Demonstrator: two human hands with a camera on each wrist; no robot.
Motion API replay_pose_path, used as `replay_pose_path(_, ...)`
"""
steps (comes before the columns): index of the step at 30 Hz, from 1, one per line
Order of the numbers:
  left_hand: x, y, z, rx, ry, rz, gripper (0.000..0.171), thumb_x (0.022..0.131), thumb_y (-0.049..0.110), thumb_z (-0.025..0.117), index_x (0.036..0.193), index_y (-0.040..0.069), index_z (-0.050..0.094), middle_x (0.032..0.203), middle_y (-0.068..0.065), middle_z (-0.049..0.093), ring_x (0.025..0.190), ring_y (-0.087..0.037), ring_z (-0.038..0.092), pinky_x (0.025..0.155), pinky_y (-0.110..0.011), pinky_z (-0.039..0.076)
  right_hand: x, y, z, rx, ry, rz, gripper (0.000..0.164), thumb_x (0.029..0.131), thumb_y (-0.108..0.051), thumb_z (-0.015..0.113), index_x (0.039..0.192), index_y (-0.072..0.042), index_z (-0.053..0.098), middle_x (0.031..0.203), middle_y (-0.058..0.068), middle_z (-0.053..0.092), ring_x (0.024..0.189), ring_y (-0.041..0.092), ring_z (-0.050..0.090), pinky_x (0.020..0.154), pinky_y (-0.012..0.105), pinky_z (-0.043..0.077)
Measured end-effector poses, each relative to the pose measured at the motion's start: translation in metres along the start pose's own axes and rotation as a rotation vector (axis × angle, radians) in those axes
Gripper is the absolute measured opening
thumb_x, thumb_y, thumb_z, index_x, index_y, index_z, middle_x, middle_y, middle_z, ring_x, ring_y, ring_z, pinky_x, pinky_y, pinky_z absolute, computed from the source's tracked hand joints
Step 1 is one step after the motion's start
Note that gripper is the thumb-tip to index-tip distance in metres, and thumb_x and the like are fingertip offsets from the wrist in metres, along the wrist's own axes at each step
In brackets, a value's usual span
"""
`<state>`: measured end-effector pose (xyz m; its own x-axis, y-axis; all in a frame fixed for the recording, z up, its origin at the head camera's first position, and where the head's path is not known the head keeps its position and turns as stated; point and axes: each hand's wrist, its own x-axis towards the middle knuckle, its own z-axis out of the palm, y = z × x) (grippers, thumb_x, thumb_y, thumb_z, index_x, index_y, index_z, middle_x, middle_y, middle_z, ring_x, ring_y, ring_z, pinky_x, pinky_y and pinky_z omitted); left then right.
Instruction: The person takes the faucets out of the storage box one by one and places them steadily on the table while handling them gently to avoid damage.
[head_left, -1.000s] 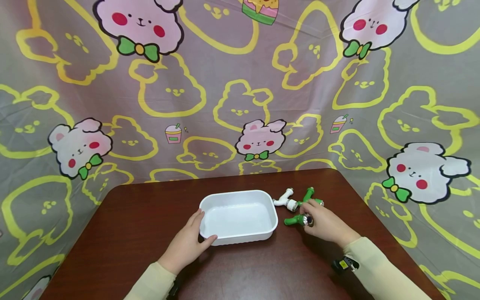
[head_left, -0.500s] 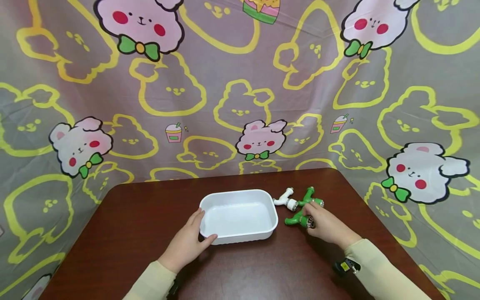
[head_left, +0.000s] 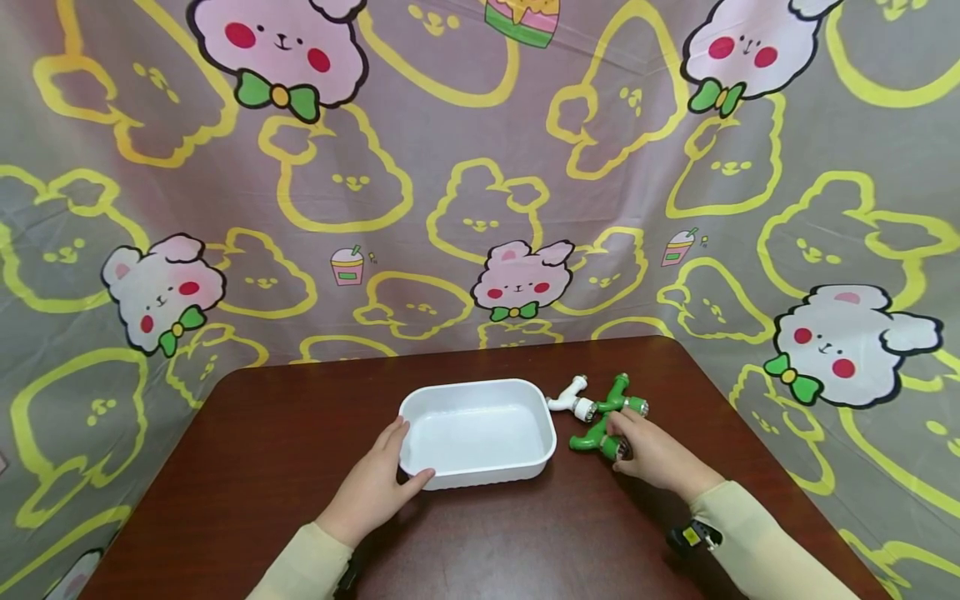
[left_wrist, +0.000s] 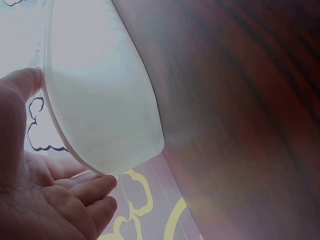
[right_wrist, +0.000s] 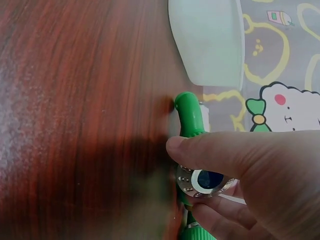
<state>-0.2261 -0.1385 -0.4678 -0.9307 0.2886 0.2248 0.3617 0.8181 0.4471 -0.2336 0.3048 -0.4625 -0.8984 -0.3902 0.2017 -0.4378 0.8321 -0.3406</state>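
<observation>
In the head view my left hand [head_left: 371,492] holds the left end of a white rectangular tray [head_left: 487,479], thumb on the near rim and fingers on the left rim. The left wrist view shows thumb and fingertips touching the tray's rim [left_wrist: 62,132] around its corner. Right of the tray, my right hand [head_left: 656,450] grips the nearest green faucet [head_left: 588,442]. Its green spout [right_wrist: 190,115] points toward the tray, and the chrome-ringed end [right_wrist: 187,182] shows between my thumb and fingers. A second green faucet [head_left: 618,389] and a white faucet [head_left: 567,402] lie just behind.
The dark reddish-brown table [head_left: 300,433] has a patterned cloth [head_left: 420,192] hanging behind it and along both sides. The white faucet lies close to the tray's right end. A black strap device [head_left: 692,535] sits at my right wrist.
The green faucet under my right hand has turned slightly, showing more of its body. My right fingers and thumb have shifted on it. The left hand and tray have stayed put.
</observation>
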Motion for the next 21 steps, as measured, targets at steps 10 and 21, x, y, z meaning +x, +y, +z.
replay_pose_path(10,0.0006,-0.0015,0.0003,-0.005,-0.006,-0.002,0.085,0.092,0.043,0.078,0.149,-0.009,0.044,0.158,-0.028,0.041,0.134,-0.041,0.057,0.105,-0.05,0.052,-0.0016,-0.0022,0.0002,0.002,-0.025,0.009,0.047,0.07,-0.003,0.091,0.096,-0.016,0.054,0.091,-0.004,0.049,0.082,0.009,0.047,0.07,0.024,0.041)
replay_pose_path(21,0.0012,-0.0022,0.0013,0.003,0.002,0.006,0.084,0.092,0.043,0.078,0.149,-0.009,0.045,0.157,-0.027,0.043,0.133,-0.041,0.058,0.105,-0.05,0.052,-0.003,-0.0001,0.0034,0.01,-0.033,0.008,0.049,0.07,-0.003,0.091,0.096,-0.016,0.052,0.09,-0.004,0.047,0.081,0.009,0.046,0.069,0.024,0.04)
